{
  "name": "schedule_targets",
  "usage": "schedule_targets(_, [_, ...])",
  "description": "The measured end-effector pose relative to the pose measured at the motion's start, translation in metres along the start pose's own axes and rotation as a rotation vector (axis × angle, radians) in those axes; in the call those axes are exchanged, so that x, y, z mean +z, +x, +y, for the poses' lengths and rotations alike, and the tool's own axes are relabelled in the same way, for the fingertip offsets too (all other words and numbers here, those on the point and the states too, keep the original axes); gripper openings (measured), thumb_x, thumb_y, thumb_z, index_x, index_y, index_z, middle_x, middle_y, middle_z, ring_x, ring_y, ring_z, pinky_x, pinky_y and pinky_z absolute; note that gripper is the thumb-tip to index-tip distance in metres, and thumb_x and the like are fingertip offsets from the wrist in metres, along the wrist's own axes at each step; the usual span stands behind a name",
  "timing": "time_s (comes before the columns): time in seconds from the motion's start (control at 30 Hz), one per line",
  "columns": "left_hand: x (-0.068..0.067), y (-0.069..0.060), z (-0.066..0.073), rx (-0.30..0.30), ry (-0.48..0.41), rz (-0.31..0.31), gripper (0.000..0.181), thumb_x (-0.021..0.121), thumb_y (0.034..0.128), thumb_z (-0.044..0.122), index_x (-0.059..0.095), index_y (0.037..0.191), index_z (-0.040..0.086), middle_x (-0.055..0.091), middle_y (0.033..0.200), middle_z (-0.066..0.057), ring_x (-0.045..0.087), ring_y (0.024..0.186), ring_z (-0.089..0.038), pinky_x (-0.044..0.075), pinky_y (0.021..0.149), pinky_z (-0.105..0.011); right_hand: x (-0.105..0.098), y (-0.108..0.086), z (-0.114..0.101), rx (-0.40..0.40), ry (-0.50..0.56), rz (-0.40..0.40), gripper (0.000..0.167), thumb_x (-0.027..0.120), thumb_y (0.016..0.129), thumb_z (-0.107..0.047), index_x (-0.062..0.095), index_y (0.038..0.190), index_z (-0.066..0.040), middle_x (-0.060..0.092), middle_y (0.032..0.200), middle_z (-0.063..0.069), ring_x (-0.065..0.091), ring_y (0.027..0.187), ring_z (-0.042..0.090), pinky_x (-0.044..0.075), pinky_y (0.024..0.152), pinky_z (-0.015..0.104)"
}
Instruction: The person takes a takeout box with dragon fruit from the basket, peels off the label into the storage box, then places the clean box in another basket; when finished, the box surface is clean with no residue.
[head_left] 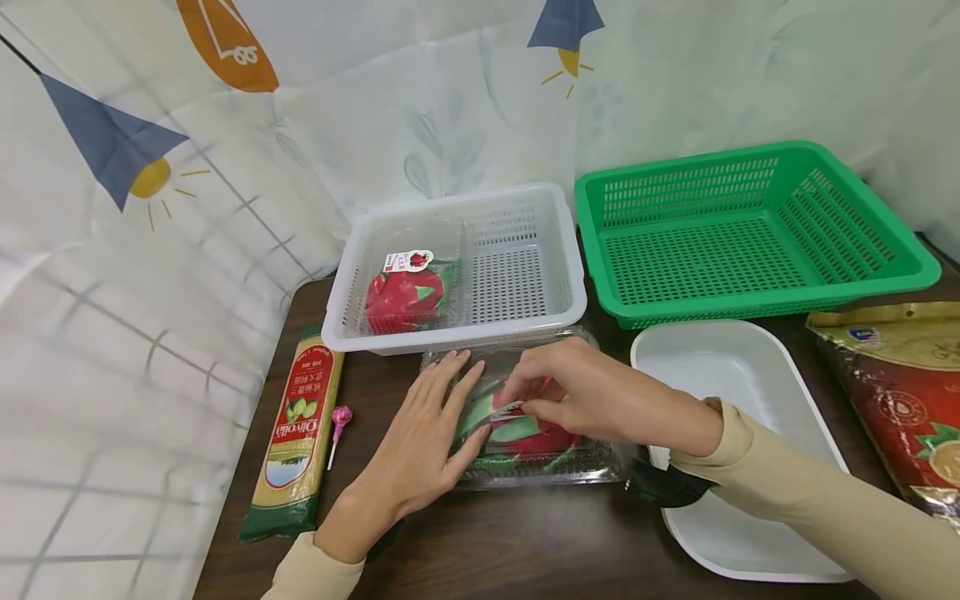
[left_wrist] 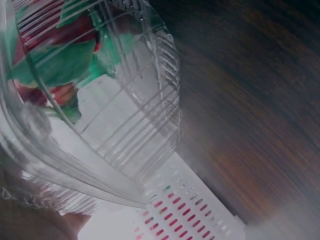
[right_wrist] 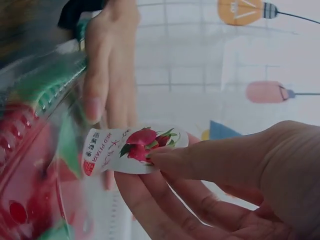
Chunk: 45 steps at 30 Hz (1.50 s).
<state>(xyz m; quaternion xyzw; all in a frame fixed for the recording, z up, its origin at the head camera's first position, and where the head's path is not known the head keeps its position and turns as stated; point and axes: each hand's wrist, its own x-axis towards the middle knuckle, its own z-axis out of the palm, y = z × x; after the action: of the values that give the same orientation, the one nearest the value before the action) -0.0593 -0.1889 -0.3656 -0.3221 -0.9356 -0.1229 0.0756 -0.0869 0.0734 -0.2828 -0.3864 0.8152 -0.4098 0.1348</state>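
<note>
A clear plastic box (head_left: 592,458) holding red and green fruit lies in front of the white basket; the left wrist view shows its ribbed side (left_wrist: 135,125). My left hand (head_left: 420,429) rests on the box's left part with straight fingers, and a bit of it (left_wrist: 35,222) shows beside the box in the left wrist view. With thumb and fingers my right hand (head_left: 566,387) pinches a white label (head_left: 508,410) over the lid. In the right wrist view the label (right_wrist: 112,150) has a red fruit picture, and the right hand (right_wrist: 225,175) grips its end.
Behind stand a white basket (head_left: 450,337) with another fruit box (head_left: 408,296) and a green basket (head_left: 750,296). To the right are a white tray (head_left: 757,517) and a red-gold bag (head_left: 907,400). A pasta pack (head_left: 296,425) and a lollipop (head_left: 341,415) lie left.
</note>
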Motion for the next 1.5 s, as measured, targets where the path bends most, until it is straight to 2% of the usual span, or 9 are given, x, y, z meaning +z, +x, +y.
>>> schedule_targets(0.23, [0.0, 0.0, 0.0, -0.006, 0.0, -0.006, 0.072, 0.059, 0.1009, 0.04, 0.037, 0.16, 0.006, 0.033, 0.165, -0.017, 0.027, 0.155, -0.033, 0.023, 0.126, -0.054, -0.019, -0.021, 0.001, -0.069, 0.1, 0.003, 0.014, 0.076, 0.096, -0.006, 0.079, 0.105, -0.016, 0.074, 0.102, -0.01, 0.064, 0.088, 0.008, 0.06, 0.079, 0.029])
schedule_targets(0.43, [0.0, -0.001, 0.0, -0.015, 0.001, -0.015, 0.073, 0.059, 0.1004, 0.041, 0.037, 0.16, 0.005, 0.032, 0.165, -0.017, 0.026, 0.155, -0.033, 0.022, 0.126, -0.054, -0.041, -0.048, 0.006, -0.015, 0.159, -0.012, 0.015, 0.075, 0.098, -0.014, 0.078, 0.111, -0.019, 0.073, 0.107, -0.01, 0.07, 0.096, 0.009, 0.06, 0.091, 0.032])
schedule_targets(0.53, [0.001, -0.001, 0.0, -0.015, -0.001, -0.008, 0.073, 0.06, 0.0998, 0.041, 0.037, 0.16, 0.005, 0.033, 0.165, -0.017, 0.027, 0.155, -0.033, 0.023, 0.126, -0.055, -0.05, -0.063, 0.017, 0.008, 0.14, -0.006, 0.018, 0.076, 0.096, -0.015, 0.077, 0.113, -0.021, 0.073, 0.109, -0.011, 0.071, 0.096, 0.01, 0.061, 0.09, 0.033])
schedule_targets(0.73, [0.001, -0.001, 0.0, -0.006, -0.005, 0.001, 0.073, 0.06, 0.1, 0.04, 0.037, 0.16, 0.005, 0.033, 0.165, -0.017, 0.027, 0.155, -0.033, 0.023, 0.125, -0.056, -0.061, -0.092, 0.05, 0.063, 0.057, 0.034, 0.025, 0.08, 0.092, -0.011, 0.076, 0.113, -0.023, 0.071, 0.107, -0.012, 0.07, 0.096, 0.01, 0.06, 0.086, 0.027])
schedule_targets(0.9, [0.001, 0.0, 0.0, -0.006, -0.008, -0.001, 0.074, 0.061, 0.0997, 0.04, 0.037, 0.16, 0.005, 0.032, 0.165, -0.018, 0.026, 0.155, -0.033, 0.023, 0.125, -0.057, -0.062, -0.11, 0.079, 0.11, 0.065, 0.036, 0.025, 0.078, 0.092, -0.003, 0.076, 0.113, -0.015, 0.074, 0.107, -0.007, 0.07, 0.095, 0.009, 0.06, 0.083, 0.023])
schedule_targets(1.03, [0.0, 0.0, 0.001, 0.001, -0.01, 0.01, 0.075, 0.063, 0.0987, 0.039, 0.037, 0.16, 0.004, 0.033, 0.165, -0.018, 0.027, 0.154, -0.034, 0.023, 0.125, -0.058, -0.061, -0.118, 0.095, 0.117, 0.068, 0.042, 0.024, 0.077, 0.091, 0.002, 0.076, 0.111, -0.01, 0.075, 0.106, -0.005, 0.07, 0.093, 0.009, 0.06, 0.08, 0.022])
schedule_targets(1.23, [0.001, 0.001, 0.0, 0.008, -0.014, 0.022, 0.077, 0.065, 0.097, 0.039, 0.038, 0.159, 0.004, 0.034, 0.164, -0.019, 0.029, 0.154, -0.036, 0.024, 0.124, -0.059, -0.058, -0.121, 0.105, 0.19, -0.01, 0.036, 0.024, 0.08, 0.088, 0.003, 0.078, 0.106, -0.012, 0.075, 0.101, -0.009, 0.068, 0.089, 0.007, 0.061, 0.079, 0.024])
schedule_targets(1.5, [0.0, 0.0, 0.001, -0.019, -0.023, -0.014, 0.075, 0.062, 0.0991, 0.04, 0.036, 0.16, 0.005, 0.031, 0.166, -0.017, 0.026, 0.155, -0.033, 0.02, 0.126, -0.056, -0.049, -0.115, 0.11, 0.284, -0.022, -0.059, 0.019, 0.078, 0.089, 0.004, 0.078, 0.104, -0.008, 0.074, 0.097, -0.009, 0.063, 0.085, 0.003, 0.06, 0.075, 0.026])
